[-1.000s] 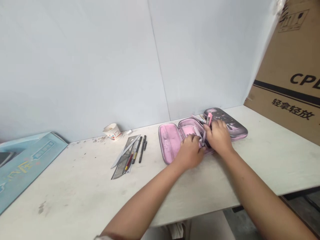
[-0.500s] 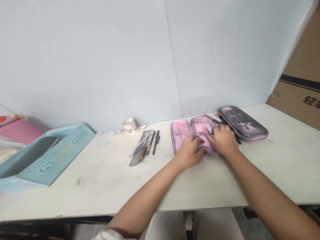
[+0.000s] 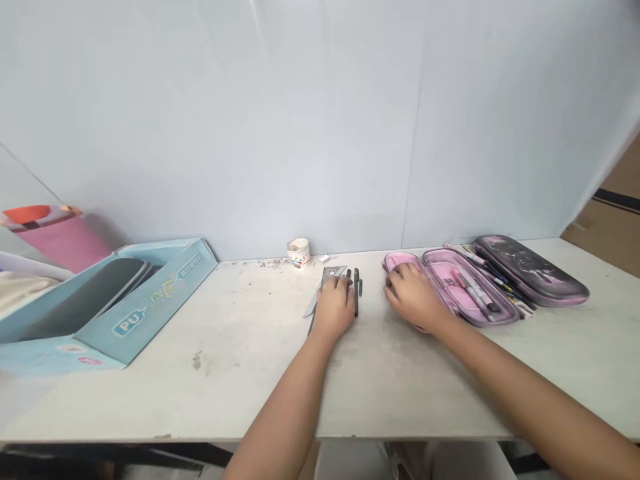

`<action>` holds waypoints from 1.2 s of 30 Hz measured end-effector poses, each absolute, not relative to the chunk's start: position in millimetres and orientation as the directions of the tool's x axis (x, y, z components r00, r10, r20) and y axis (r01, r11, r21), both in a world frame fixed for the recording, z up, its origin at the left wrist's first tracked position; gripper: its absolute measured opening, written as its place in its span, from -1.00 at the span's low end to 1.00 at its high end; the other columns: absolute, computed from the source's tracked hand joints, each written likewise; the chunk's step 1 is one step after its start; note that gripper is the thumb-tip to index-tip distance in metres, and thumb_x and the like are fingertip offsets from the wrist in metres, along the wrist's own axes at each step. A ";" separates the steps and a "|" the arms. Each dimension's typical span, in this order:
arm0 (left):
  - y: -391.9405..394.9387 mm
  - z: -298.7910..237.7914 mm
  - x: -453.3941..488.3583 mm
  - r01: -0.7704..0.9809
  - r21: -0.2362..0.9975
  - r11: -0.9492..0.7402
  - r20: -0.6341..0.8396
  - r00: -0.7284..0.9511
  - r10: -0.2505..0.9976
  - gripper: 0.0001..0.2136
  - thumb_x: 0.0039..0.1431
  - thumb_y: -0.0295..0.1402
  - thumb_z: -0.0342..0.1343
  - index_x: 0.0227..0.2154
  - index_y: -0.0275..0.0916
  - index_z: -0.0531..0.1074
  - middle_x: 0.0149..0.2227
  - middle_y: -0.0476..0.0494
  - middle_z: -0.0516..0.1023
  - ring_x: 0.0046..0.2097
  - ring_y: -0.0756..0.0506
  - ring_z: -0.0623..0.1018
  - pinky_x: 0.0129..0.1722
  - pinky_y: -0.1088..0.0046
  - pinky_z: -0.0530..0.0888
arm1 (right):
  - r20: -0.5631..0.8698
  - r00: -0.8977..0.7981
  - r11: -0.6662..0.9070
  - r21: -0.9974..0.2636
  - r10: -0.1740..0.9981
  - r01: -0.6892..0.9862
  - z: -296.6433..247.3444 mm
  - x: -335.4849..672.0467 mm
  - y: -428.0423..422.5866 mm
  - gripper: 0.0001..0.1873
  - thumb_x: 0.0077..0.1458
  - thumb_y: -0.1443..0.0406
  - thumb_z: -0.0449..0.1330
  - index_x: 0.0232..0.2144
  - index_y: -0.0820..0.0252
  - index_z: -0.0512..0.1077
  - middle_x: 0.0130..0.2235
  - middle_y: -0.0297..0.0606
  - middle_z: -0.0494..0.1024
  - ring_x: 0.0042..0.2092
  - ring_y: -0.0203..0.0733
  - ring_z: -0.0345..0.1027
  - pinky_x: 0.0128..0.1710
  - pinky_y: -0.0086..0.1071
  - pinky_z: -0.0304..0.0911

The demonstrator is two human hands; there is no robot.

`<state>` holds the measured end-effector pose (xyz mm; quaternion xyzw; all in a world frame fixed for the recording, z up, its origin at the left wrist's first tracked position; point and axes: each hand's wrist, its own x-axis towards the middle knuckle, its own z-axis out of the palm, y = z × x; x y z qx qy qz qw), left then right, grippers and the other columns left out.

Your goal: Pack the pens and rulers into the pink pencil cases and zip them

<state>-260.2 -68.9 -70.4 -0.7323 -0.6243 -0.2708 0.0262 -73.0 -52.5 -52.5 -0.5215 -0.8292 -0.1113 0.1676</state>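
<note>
Hand Positions at Flat Tools and Open Pencil Case

The left hand (image 3: 335, 308) is placed palm down over the group of flat tools on the table (image 3: 240, 393). Its fingers are bent and close together; the palm side is hidden, so it cannot be determined whether anything is gripped. A grey ruler (image 3: 332, 272) with a round hole projects beyond the fingertips, and the edge of a pale ruler (image 3: 311, 307) shows on the left of the hand. A long black pen (image 3: 357, 288) lies just beside the hand on its right, with a short black piece (image 3: 361, 287) next to it.

The right hand (image 3: 414, 295) rests over the left half of the pink pencil case (image 3: 440, 265), which lies unfolded right of centre. Its fingers are partly curled; a firm hold on the case cannot be confirmed. The right half of the case faces up and contains markers (image 3: 474, 291), one with a pink end.

Loose pens (image 3: 495, 272) lie between this case and a closed dark pencil case (image 3: 535, 268). A paper cup (image 3: 299, 254) stands near the wall (image 3: 225, 133), beside a small white block (image 3: 324, 259). A light-blue box (image 3: 150, 308) occupies the left side of the table
</note>
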 end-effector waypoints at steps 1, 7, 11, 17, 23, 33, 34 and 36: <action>-68.3 -73.2 -261.7 0.934 0.291 -0.208 0.430 0.067 0.901 -0.77 0.15 -0.40 -0.14 -0.18 -0.26 0.35 -0.17 -0.23 0.40 -0.08 -0.19 0.39 -0.09 0.23 0.31 | 0.366 -0.418 0.444 0.013 0.832 0.896 -52.6 -90.5 -49.2 -0.66 0.12 0.22 -0.09 -0.25 0.28 0.41 -0.15 -0.02 0.37 -0.06 0.00 0.15 -0.12 -0.23 0.05; -70.8 -81.5 -258.2 0.934 0.295 -0.202 0.418 0.064 0.906 -0.75 0.16 -0.41 -0.18 -0.20 -0.27 0.37 -0.19 -0.26 0.41 -0.11 -0.21 0.40 -0.13 0.21 0.31 | 0.205 -0.307 0.308 0.025 0.930 0.951 -63.0 -146.4 -23.7 -0.58 0.05 0.16 -0.01 -0.24 0.38 0.46 -0.13 0.09 0.39 -0.03 0.10 0.15 -0.13 -0.15 0.06; -72.9 -81.5 -253.8 0.902 0.379 -0.207 0.429 0.027 0.903 -0.76 0.14 -0.42 -0.16 -0.23 -0.28 0.39 -0.18 -0.27 0.42 -0.11 -0.21 0.40 -0.11 0.21 0.30 | 0.206 -0.272 0.268 0.051 0.940 0.962 -64.6 -145.2 -20.0 -0.58 0.01 0.14 0.03 -0.30 0.41 0.48 -0.15 0.14 0.39 -0.04 0.15 0.16 -0.14 -0.12 0.07; -68.8 -73.9 -247.5 0.513 0.820 -0.256 0.363 -0.118 0.924 -0.80 0.14 -0.29 -0.07 -0.33 -0.29 0.39 -0.33 -0.16 0.50 -0.24 -0.08 0.47 -0.20 0.39 0.37 | 0.548 -0.377 0.461 -0.018 0.747 0.887 -61.7 -124.5 -50.3 -0.70 0.09 0.18 -0.01 -0.33 0.30 0.40 -0.21 -0.06 0.40 -0.10 -0.03 0.19 -0.10 -0.20 0.08; -74.3 -69.0 -241.2 0.070 0.967 -0.246 0.245 0.012 0.969 -0.84 0.04 -0.29 0.04 -0.42 -0.29 0.42 -0.38 -0.09 0.51 -0.30 -0.03 0.48 -0.24 0.44 0.40 | 0.702 -0.466 0.625 0.037 0.539 0.780 -60.2 -100.1 -82.0 -0.77 0.13 0.24 -0.02 -0.30 0.26 0.36 -0.19 -0.10 0.41 -0.03 -0.08 0.14 0.02 -0.18 0.01; -86.4 -49.6 -169.7 0.148 0.912 -0.383 0.308 0.369 0.877 -0.66 0.11 -0.34 0.00 -0.03 -0.26 0.28 -0.06 -0.21 0.45 -0.03 -0.07 0.44 0.00 0.35 0.33 | 0.684 -0.374 0.492 0.026 0.626 0.870 -56.1 2.7 -88.3 -0.75 0.15 0.22 -0.06 -0.33 0.24 0.36 -0.20 -0.12 0.42 -0.05 -0.10 0.16 0.09 -0.15 -0.12; -85.6 -47.6 -156.7 0.226 0.874 -0.430 0.321 0.398 0.860 -0.65 0.12 -0.35 -0.01 -0.02 -0.26 0.27 -0.02 -0.21 0.43 0.00 -0.08 0.42 0.04 0.34 0.30 | 0.687 -0.299 0.419 -0.008 0.662 0.908 -58.9 17.1 -85.8 -0.74 0.14 0.21 -0.05 -0.33 0.25 0.36 -0.21 -0.11 0.42 -0.06 -0.08 0.15 0.06 -0.15 -0.10; -83.5 -45.8 -129.5 0.403 0.758 -0.512 0.325 0.448 0.833 -0.66 0.12 -0.35 -0.02 -0.02 -0.24 0.28 0.00 -0.19 0.41 0.03 -0.10 0.38 0.07 0.30 0.26 | 0.684 -0.122 0.247 -0.088 0.719 0.965 -66.3 43.7 -80.5 -0.71 0.14 0.19 -0.06 -0.33 0.26 0.36 -0.22 -0.08 0.41 -0.08 -0.04 0.16 0.01 -0.16 -0.05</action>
